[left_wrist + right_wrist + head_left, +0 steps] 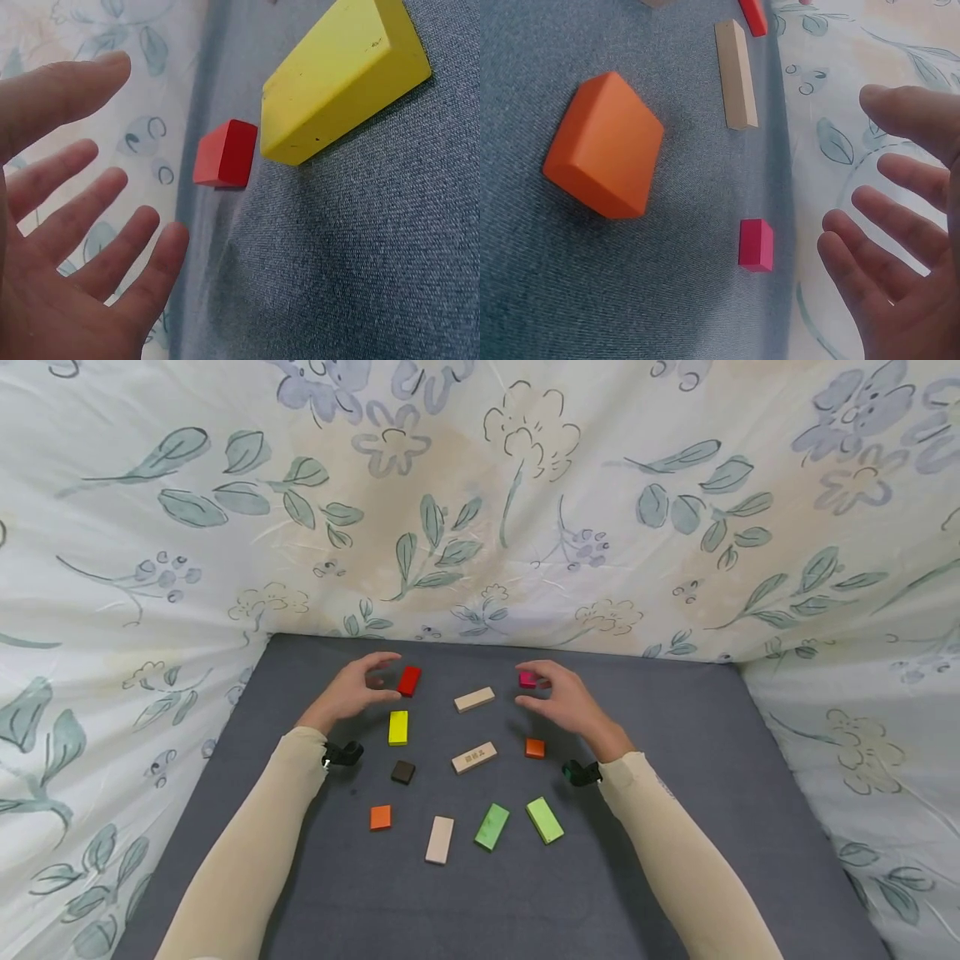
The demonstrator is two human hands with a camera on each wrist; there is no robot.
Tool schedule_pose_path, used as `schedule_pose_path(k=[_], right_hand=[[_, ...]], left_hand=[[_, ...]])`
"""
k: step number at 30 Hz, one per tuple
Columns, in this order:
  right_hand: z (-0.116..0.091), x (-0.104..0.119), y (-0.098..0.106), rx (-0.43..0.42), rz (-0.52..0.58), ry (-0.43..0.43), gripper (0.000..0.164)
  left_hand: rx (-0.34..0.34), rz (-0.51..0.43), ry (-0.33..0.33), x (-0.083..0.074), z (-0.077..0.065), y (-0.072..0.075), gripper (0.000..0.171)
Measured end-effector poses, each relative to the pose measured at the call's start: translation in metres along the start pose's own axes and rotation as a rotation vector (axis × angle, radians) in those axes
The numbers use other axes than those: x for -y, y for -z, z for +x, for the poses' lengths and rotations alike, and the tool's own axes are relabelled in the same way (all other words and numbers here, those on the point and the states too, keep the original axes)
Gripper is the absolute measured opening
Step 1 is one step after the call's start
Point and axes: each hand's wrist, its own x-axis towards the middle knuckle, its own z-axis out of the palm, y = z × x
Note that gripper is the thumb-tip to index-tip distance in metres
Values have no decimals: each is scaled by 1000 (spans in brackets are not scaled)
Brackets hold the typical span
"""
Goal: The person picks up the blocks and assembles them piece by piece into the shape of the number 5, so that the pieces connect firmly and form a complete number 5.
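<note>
Desk, covered in dark grey cloth: eleven blocks, unstacked and set apart, an arrangement that seems to leave bare sides for fingers all round. The cloth's weave probably helps keep them from sliding.
Left hand: grip parted, fingers loosely curved, bearing nothing. It hovers just beside the red rectangular block, towards the desk's far edge; the parted thumb and fingers look suited to a block that narrow.
Right hand: grip likewise unclosed and bare. Nearest piece, the magenta block, partly hidden by the fingers from above; the right wrist view shows the two apart.
Between the hands: plain wooden block and, nearer the person, character-marked wooden block, both slanted.
Left side: yellow block, blackish square block, orange square block.
Right side: smaller orange block.
Near row: pale pinkish block, green block, lime-green block, turned at differing angles, apparently without alignment in mind
</note>
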Motion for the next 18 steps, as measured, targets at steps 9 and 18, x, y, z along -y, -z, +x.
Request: schedule_pose_path(k=[9, 18], right_hand=[[7, -5, -7, 11, 11, -56, 57], [14, -5, -12, 25, -7, -51, 58]], left_hand=[[34, -9, -1, 1, 11, 0, 73], [61, 2, 15, 1, 21, 2, 73]])
